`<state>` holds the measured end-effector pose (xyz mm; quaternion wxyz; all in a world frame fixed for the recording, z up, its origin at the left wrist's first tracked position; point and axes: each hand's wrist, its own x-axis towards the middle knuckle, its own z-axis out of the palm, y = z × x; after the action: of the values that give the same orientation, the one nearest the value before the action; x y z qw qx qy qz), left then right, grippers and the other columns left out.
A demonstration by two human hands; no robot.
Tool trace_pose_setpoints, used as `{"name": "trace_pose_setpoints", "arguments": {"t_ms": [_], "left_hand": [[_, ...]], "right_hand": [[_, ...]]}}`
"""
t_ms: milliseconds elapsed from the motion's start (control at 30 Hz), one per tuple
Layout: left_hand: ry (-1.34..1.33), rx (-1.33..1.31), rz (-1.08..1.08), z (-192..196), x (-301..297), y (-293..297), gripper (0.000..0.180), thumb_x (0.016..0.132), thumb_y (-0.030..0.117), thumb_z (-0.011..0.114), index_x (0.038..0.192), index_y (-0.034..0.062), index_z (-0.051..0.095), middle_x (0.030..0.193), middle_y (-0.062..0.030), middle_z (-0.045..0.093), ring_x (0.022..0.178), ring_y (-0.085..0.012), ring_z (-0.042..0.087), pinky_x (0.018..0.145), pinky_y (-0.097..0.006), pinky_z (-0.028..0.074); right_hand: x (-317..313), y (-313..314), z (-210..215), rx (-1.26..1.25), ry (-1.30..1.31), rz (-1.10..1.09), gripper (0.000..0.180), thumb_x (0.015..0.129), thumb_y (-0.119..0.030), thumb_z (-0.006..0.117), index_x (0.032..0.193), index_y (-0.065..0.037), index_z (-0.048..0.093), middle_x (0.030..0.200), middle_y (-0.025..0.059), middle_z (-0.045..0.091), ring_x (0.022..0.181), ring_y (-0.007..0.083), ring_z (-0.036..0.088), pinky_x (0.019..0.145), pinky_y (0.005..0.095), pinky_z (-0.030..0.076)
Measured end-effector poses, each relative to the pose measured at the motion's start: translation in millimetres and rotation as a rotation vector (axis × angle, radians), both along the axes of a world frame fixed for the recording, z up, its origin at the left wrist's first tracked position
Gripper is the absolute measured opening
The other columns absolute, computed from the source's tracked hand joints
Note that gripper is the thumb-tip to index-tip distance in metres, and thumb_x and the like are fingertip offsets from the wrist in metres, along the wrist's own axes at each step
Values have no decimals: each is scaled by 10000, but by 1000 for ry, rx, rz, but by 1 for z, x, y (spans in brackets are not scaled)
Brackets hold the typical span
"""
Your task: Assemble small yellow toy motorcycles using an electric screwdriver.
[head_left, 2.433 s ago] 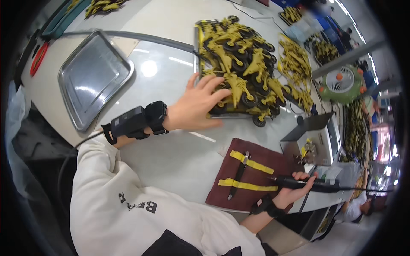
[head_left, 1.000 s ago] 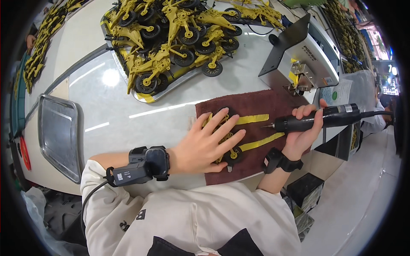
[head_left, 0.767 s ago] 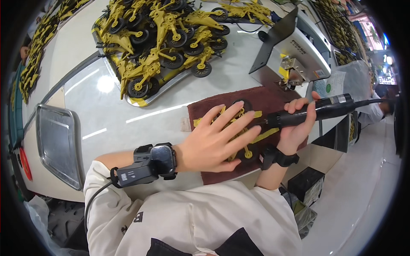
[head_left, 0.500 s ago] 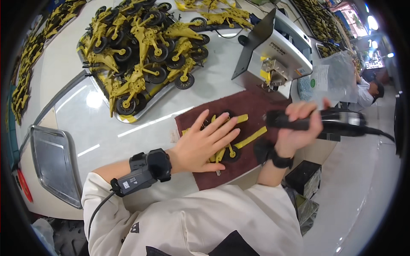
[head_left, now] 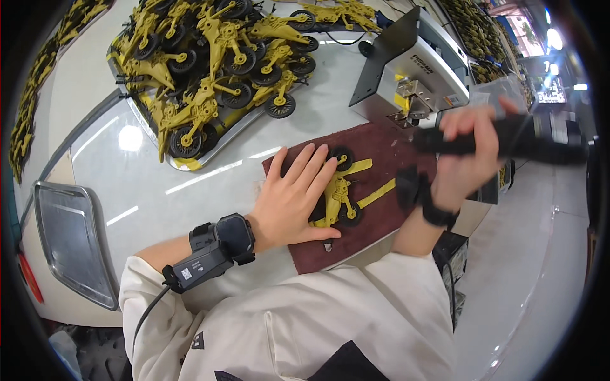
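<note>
My left hand (head_left: 286, 206) lies flat with its fingers spread over a yellow toy motorcycle part (head_left: 335, 197) with black wheels. Part of the toy is hidden under the palm and fingers. It rests on a dark red cloth (head_left: 397, 219), with yellow strips (head_left: 377, 193) beside it. My right hand (head_left: 468, 146) is wrapped round a black electric screwdriver (head_left: 518, 138), raised above the cloth's right side. The tool is blurred by motion and its tip cannot be made out. A small metal piece (head_left: 328, 245) sits near my left thumb.
Beyond the cloth stands a white screw feeder machine (head_left: 432, 73) with a dark lid. A tray (head_left: 140, 124) heaped with yellow toy motorcycles is at the far left. An metal tray (head_left: 70, 241) lies at the near left. More yellow parts (head_left: 44, 95) line the far left edge.
My right hand has moved right and up with the screwdriver. My left hand has shifted slightly left and back, so more of the yellow toy shows. The whole view has shifted a little.
</note>
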<state>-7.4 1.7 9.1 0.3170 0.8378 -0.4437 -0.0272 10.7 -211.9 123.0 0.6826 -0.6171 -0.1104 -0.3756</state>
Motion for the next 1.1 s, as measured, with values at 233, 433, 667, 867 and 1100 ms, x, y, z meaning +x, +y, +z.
{"name": "trace_pose_setpoints", "arguments": {"t_ms": [233, 433, 667, 867, 1100], "left_hand": [[4, -21, 19, -5, -1, 0, 1002, 622, 634, 669, 1336, 4, 357, 1378, -196, 358, 1282, -354, 334, 1032, -552, 209], [16, -19, 9, -6, -1, -1, 979, 631, 634, 664, 1330, 15, 372, 1378, -194, 360, 1277, -359, 340, 1027, -554, 224], [54, -8, 5, -8, 1, 0, 985, 622, 636, 661, 1334, 19, 372, 1387, -197, 351, 1279, -362, 338, 1023, -555, 228], [84, 2, -19, -10, 4, 0, 993, 613, 632, 666, 1338, 20, 370, 1390, -198, 348, 1272, -365, 347, 1020, -553, 227], [129, 4, -28, -9, 6, -1, 999, 613, 628, 663, 1351, 26, 361, 1395, -193, 346, 1278, -362, 344, 1021, -554, 221]], "right_hand": [[-33, 41, -28, -169, 16, 80, 534, 847, -134, 516, 1301, -41, 251, 682, 85, 486, 518, 199, 476, 526, 357, 414], [-12, 45, -38, -32, 44, 131, 561, 814, -34, 549, 1267, 36, 227, 693, 107, 521, 537, 181, 523, 544, 327, 479], [-9, 48, -47, 31, 91, 27, 542, 769, -18, 520, 1224, 42, 231, 639, 101, 499, 499, 185, 508, 513, 322, 474], [-14, 43, -49, 22, 2, 5, 556, 829, -80, 499, 1282, 4, 187, 653, 121, 493, 470, 207, 468, 504, 362, 459], [-8, 51, -49, -38, 137, -36, 449, 836, -162, 497, 1247, -78, 336, 634, 65, 454, 467, 155, 420, 513, 315, 398]]}}
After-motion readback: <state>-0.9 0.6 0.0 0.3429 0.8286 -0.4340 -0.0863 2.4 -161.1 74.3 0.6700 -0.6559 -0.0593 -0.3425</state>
